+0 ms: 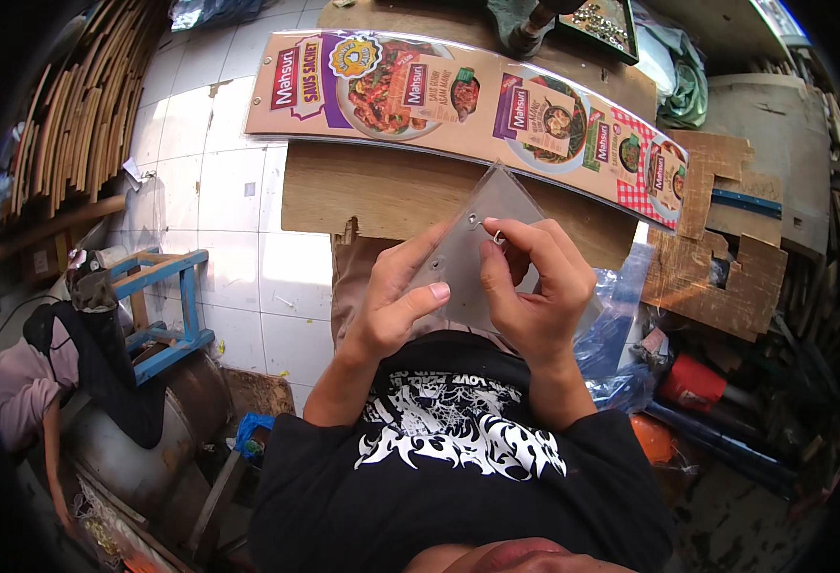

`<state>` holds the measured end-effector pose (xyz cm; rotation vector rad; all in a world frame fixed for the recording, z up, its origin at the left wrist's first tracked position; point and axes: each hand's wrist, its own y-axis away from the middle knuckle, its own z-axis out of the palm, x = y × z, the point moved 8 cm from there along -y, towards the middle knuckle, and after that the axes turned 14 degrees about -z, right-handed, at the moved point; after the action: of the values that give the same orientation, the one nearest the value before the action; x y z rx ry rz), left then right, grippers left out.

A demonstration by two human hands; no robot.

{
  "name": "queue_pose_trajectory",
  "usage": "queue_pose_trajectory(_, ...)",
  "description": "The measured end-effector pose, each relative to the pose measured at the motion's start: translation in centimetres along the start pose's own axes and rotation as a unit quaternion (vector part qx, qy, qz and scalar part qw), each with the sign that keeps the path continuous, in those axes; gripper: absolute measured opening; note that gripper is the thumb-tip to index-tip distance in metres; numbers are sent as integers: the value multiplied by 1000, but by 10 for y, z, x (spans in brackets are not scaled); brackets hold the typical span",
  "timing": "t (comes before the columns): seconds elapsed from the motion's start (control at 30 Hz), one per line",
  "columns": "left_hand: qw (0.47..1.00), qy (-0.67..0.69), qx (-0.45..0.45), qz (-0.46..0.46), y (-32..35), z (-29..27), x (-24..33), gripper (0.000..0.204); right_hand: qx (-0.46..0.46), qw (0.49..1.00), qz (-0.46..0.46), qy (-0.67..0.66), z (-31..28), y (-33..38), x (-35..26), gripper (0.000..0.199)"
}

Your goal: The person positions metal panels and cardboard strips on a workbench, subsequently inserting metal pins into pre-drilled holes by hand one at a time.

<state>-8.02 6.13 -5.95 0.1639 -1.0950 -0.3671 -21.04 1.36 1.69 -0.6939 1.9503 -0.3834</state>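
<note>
My left hand (396,296) grips the edge of a grey plastic-covered panel (506,196), its thumb lying on the near face. The panel is tilted up in front of my shirt, one corner pointing away from me. Two metal eyelets (472,220) sit along its left edge. Between thumb and forefinger, my right hand (544,282) pinches a small metal hook (498,237), whose tip is close to the upper eyelet. Whether the tip passes through the hole, I cannot tell. Beyond the panel, a long printed food display board (296,113) lies across the wooden table (372,186).
A dark tray of small metal pieces (599,24) stands at the back beside a metal tool (525,33). Cut cardboard (725,248) lies at the right. On the left are a blue stool frame (186,296), stacked boards (86,95) and another person (33,382).
</note>
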Motion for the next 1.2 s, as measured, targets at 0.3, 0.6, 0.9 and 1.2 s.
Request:
queue_pose_trajectory(0.3, 1000, -22, 7, 0, 0, -1, -2, 68, -3, 1000, 7, -20, 7, 1, -2, 21)
queue_pose_trajectory(0.6, 1000, -17, 12, -7, -1, -2, -3, 68, -1, 1000, 19, -6, 5, 2, 2, 20)
queue_pose_trajectory(0.9, 999, -2, -18, -37, -1, 1, -6, 74, 11, 1000, 13, 10, -1, -3, 5, 20)
queue_pose_trajectory(1.2, 1000, -18, 10, -4, -2, -1, -1, 69, -1, 999, 21, -23, 4, 0, 8, 19)
